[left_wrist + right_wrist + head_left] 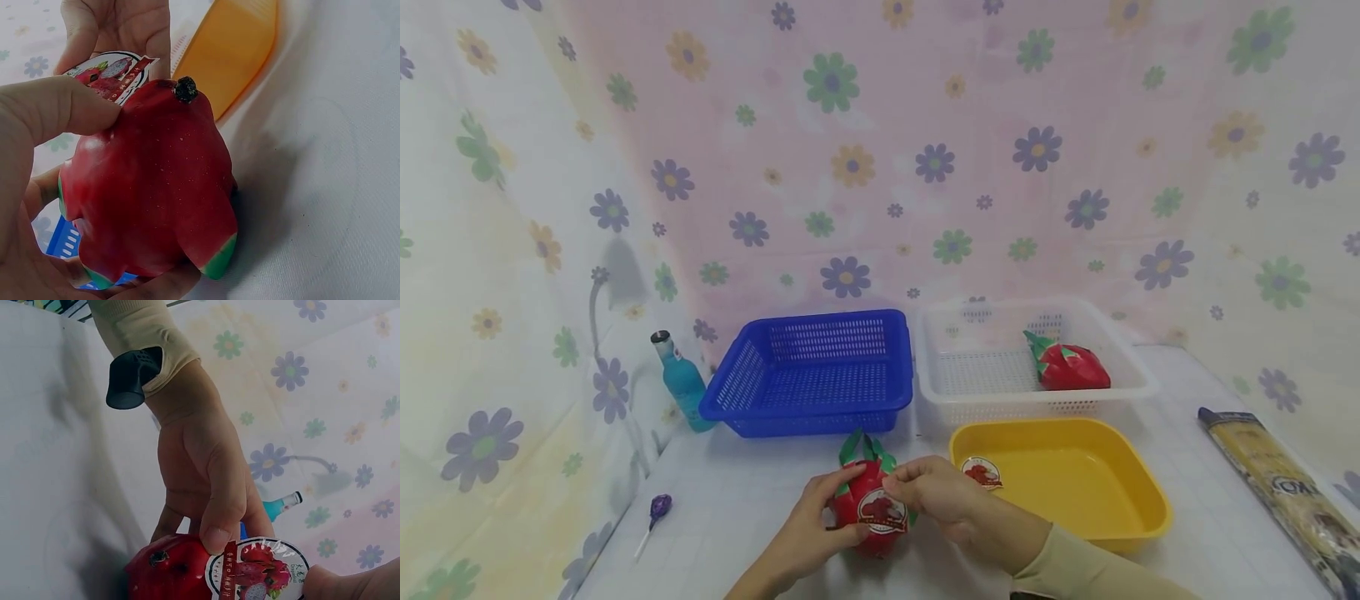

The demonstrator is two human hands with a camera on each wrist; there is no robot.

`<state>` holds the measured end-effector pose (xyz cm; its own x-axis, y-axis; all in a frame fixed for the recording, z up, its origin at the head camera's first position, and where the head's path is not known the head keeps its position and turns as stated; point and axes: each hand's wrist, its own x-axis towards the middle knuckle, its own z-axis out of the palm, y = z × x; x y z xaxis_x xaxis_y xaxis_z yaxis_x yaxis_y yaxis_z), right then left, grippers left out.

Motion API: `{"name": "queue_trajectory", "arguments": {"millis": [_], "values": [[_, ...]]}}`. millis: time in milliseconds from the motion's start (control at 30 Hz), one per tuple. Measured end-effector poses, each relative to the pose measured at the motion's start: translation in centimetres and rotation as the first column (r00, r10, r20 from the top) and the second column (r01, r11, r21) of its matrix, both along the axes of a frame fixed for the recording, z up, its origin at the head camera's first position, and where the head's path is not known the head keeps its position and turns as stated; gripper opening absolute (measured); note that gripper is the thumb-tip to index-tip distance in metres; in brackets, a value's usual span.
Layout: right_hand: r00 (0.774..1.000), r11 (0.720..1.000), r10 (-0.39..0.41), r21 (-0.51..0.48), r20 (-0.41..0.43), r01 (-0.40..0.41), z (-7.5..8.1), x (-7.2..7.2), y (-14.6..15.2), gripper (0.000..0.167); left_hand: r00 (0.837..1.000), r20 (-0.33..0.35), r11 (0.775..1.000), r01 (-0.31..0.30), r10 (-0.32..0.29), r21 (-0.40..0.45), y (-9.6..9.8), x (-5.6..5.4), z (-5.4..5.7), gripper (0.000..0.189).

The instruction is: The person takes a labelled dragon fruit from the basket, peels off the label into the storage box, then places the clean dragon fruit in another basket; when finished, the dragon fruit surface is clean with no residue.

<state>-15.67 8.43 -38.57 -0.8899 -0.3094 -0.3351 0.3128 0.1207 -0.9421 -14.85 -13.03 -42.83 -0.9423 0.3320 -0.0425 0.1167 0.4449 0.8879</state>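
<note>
My left hand grips a red dragon fruit with green-tipped scales, its fingers spread round the side. Its thumb presses near the edge of a round dragon fruit sticker on the fruit. From the other side my right hand pinches the sticker's upper edge between thumb and forefinger. In the right wrist view the printed sticker stands out past the fruit, its outer rim at the right hand's fingertip. Green leaves at the fruit's top point toward the baskets. The fruit's underside is hidden in the head view.
Behind stand a blue basket and a white basket with another dragon fruit. A second sticker is on the yellow tray. A blue bottle and a lollipop are left; a long packet lies right.
</note>
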Motion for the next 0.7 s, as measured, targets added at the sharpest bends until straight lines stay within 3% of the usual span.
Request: {"name": "queue_trajectory", "arguments": {"millis": [200, 400, 567, 700], "values": [[1.000, 0.999, -0.030, -0.033, 0.004, 0.030, 0.4, 0.0, 0.2, 0.026, 1.000, 0.003, 1.000, 0.009, -0.009, 0.003, -0.4, 0.0, -0.1, 0.069], [0.997, 0.997, -0.080, 0.020, -0.017, 0.081, 1.0, 0.1, 1.2, 0.031, 0.999, 0.023, 1.000, 0.025, -0.025, -0.002, -0.5, 0.0, -0.2, 0.069], [0.987, 0.982, -0.134, 0.124, -0.093, 0.145, 1.4, -0.4, 4.7, 0.031, 0.995, 0.098, 1.000, -0.003, 0.005, -0.022, 0.0, 0.1, -0.1, 0.070], [0.982, 0.971, -0.155, 0.166, -0.110, 0.172, 1.6, -1.1, 8.8, 0.036, 0.998, 0.054, 1.000, -0.016, 0.017, -0.015, 0.0, 0.0, 0.0, 0.069]]}}
